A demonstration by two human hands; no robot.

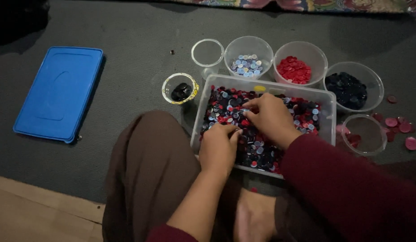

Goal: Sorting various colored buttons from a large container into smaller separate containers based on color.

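Under both hands (244, 134), crosswise button tray (326, 101)

The person wears a dark red top with long sleeves. The right sleeve (351, 188) fills the lower right of the frame and reaches down to the wrist. The left sleeve (165, 234) shows only as a small bit at the bottom edge, pushed up high, so the forearm is bare. Brown trousers (147, 175) cover the leg in the lower middle. A bare foot (255, 222) shows at the bottom.
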